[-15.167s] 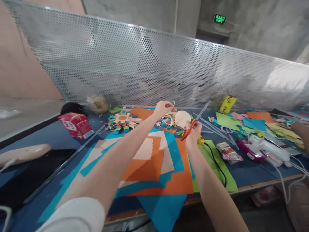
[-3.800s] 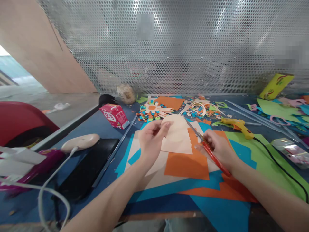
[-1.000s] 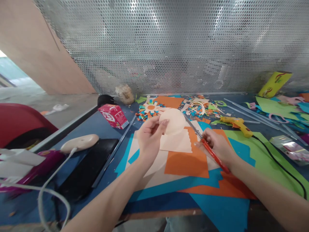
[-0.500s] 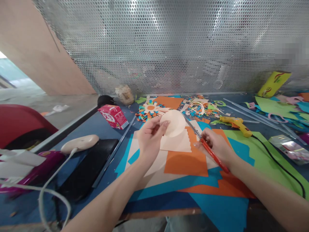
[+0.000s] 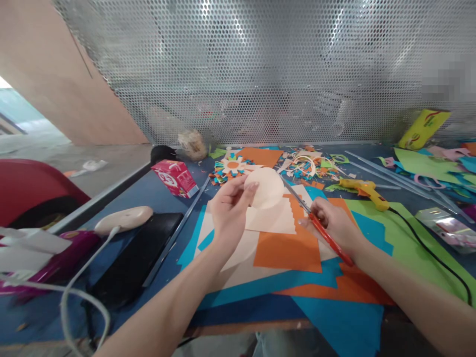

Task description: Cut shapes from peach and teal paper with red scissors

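My left hand (image 5: 234,203) pinches a round cream paper disc (image 5: 266,187) by its left edge, holding it above the papers. In my right hand (image 5: 330,223) is a pair of red-handled scissors (image 5: 327,237), fingers wrapped round the handles. The blades point up and left, close to the disc's right edge; whether they touch it I cannot tell. Below lie an orange sheet (image 5: 286,252), a cream sheet with a zigzag edge (image 5: 273,222), and blue paper (image 5: 267,287). A paper flower (image 5: 232,165) with an orange centre rests behind the disc.
A yellow glue gun (image 5: 366,191) lies at right on green paper (image 5: 412,243). Paper scraps (image 5: 305,166) pile at the back before a perforated metal panel (image 5: 260,69). At left are a pink box (image 5: 174,177), a black phone-like slab (image 5: 137,258) and a white cable (image 5: 84,267).
My left hand and the paper disc have shifted slightly left, widening the gap to the scissors a little. My right hand has hardly moved.
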Available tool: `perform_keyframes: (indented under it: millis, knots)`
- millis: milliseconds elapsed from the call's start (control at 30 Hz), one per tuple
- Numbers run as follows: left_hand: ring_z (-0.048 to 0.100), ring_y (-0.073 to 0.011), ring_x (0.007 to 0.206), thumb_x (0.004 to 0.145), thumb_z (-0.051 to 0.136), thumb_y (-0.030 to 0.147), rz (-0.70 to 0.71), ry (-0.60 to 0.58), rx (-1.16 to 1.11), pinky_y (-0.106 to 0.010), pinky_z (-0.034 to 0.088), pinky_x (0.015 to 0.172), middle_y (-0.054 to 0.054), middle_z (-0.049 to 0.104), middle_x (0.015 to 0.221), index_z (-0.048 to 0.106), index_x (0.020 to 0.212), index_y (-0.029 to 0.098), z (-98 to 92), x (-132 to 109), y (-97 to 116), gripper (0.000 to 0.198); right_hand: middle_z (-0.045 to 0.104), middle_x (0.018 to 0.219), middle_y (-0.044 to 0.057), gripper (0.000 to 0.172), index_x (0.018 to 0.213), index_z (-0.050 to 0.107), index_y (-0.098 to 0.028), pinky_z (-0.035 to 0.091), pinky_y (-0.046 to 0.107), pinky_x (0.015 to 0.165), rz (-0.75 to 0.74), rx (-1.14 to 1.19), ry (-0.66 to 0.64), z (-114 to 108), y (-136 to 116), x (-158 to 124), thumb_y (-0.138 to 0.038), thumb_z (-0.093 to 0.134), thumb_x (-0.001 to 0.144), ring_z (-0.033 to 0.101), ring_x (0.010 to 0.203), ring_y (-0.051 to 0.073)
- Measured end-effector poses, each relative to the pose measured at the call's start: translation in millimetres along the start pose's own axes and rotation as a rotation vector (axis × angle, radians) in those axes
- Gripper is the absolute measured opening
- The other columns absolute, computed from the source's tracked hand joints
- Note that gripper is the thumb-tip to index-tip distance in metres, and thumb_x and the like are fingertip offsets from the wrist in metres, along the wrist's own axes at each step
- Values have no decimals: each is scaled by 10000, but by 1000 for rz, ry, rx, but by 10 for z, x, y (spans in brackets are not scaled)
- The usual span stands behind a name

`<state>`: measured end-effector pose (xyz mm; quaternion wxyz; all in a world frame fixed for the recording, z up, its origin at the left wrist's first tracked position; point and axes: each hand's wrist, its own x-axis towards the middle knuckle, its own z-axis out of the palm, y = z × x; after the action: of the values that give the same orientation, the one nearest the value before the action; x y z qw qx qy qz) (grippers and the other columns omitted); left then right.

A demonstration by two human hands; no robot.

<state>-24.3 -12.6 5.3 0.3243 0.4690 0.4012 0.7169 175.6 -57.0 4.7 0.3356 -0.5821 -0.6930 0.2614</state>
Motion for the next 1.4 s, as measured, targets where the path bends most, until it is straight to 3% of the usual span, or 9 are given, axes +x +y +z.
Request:
perform_keyframes:
  millis: [233,567,733,1033,1267,1400]
  knots:
    - [602,-71,565,573,851,323,-16,-21,-33,-151,497,515,-1,721,672,743,792,168,5,11,-19,290,417,543,-67,403,701,392,-246,292,252,452,-13,1,4,8,27,2,-589,599,736,376,476,112]
    - [635,-76,610,683,788,345,17,-39,-4,-146,503,529,-20,743,731,753,914,174,-17,30,-52,290,350,502,-85,422,674,369,-250,247,241,433,-21,18,6,-9,-16,-3,-605,587,733,325,448,98]
    - [668,-98,665,653,803,307,16,-17,-15,-176,544,607,-15,753,748,756,845,181,-10,33,-61,234,400,540,-73,408,697,368,-251,287,247,447,-8,11,-19,-8,11,0,-591,592,734,370,474,108]
    - [638,-77,641,632,818,280,-32,-56,-14,-152,513,582,-12,748,742,751,826,176,-16,14,-48,230,442,565,-66,395,713,375,-251,305,259,462,-14,2,-19,-7,10,-4,-583,588,739,381,493,115]
    - [618,-69,599,664,803,291,-61,-54,-8,-153,503,561,16,698,650,724,1020,172,-18,27,-13,383,392,525,-77,431,689,357,-253,285,257,451,23,-19,-24,-8,-1,3,-626,570,729,355,477,112]
    - [668,-88,688,648,813,302,-60,-29,-18,-171,539,641,-14,744,746,738,918,171,-14,25,-11,310,403,531,-78,439,692,352,-255,282,255,449,31,-18,-40,-11,-1,6,-629,580,721,353,476,111]
